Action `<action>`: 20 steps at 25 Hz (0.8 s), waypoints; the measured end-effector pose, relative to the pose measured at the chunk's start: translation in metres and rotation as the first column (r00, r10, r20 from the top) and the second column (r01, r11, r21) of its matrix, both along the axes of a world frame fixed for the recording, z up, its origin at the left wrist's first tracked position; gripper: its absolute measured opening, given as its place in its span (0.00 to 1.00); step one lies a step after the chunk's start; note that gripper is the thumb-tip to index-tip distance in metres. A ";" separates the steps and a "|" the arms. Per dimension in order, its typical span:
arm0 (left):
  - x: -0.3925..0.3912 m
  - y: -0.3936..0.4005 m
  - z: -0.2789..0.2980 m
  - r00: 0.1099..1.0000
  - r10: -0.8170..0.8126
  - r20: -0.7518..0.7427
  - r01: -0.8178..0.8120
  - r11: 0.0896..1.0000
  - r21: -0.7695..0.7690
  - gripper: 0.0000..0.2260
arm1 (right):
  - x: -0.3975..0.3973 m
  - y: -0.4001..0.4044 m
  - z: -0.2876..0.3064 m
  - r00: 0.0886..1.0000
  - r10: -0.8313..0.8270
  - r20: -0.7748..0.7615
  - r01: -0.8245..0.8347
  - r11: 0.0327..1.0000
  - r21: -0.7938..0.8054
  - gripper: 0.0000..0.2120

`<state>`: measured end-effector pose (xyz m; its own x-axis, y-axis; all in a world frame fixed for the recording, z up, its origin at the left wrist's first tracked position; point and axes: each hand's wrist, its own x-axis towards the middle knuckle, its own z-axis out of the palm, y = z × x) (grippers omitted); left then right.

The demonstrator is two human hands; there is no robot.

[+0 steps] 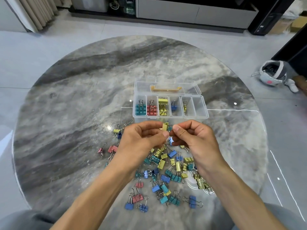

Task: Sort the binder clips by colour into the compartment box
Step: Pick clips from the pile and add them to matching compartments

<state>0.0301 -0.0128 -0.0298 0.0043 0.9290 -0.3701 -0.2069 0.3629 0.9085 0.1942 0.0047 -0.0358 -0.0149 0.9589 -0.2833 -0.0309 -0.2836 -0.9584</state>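
On the round marble surface (83,97), a few stray clips lie at the left: a small pink binder clip (100,150) and a larger pink one (112,148), apart from the main heap. The left hand (141,138) has its fingers curled, thumb and forefinger pinching a yellow binder clip (164,126) lifted just in front of the clear compartment box (203,117). The right hand (191,138), fingers likewise curled, pinches what seems to be the same clip's wire handle, though exactly what its fingertips hold cannot be told. The step in hand looks like freeing this yellow clip from whatever it is snagged on; doing it well probably means steadying the body with the left hand while the right eases the wire loose, then dropping it among the yellow clips in the third compartment (163,106), not the fifth, where a smaller yellow clip sits alone. The teal, red and blue compartments hold clips already; the far right one looks bare. Below the hands, the mixed pile of binder clips (167,176) covers the surface, so most sorting remains.
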 end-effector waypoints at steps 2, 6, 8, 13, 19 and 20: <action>0.002 -0.002 -0.003 0.995 0.029 -0.100 -0.026 0.999 0.039 0.11 | -0.002 -0.001 -0.002 0.999 0.036 -0.038 -0.037 0.999 -0.020 0.02; 0.003 -0.004 -0.005 0.938 0.111 -0.327 -0.066 0.987 0.145 0.04 | -0.008 -0.005 -0.002 0.991 0.119 -0.069 -0.119 0.993 -0.001 0.05; 0.004 -0.005 -0.005 0.895 0.145 -0.422 -0.063 0.978 0.201 0.03 | -0.012 -0.010 -0.001 0.987 0.158 0.010 -0.158 0.986 0.059 0.08; 0.004 -0.004 -0.003 0.938 0.129 -0.322 -0.079 0.983 0.163 0.04 | -0.006 -0.003 -0.001 0.979 0.117 0.166 -0.142 0.979 0.148 0.03; 0.004 0.000 0.001 0.994 0.081 -0.069 -0.079 0.996 0.035 0.08 | 0.035 0.040 0.024 0.896 -0.059 0.440 -0.085 0.950 0.300 0.02; 0.002 0.000 0.001 0.991 0.086 -0.099 -0.082 0.996 0.040 0.08 | 0.049 0.063 0.026 0.782 -0.107 0.614 -0.162 0.916 0.367 0.02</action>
<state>0.0320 -0.0126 -0.0289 -0.1098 0.9370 -0.3316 -0.1424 0.3153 0.9382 0.2431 0.0678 -0.0095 0.0037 0.9895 0.1442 0.5983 0.1134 -0.7932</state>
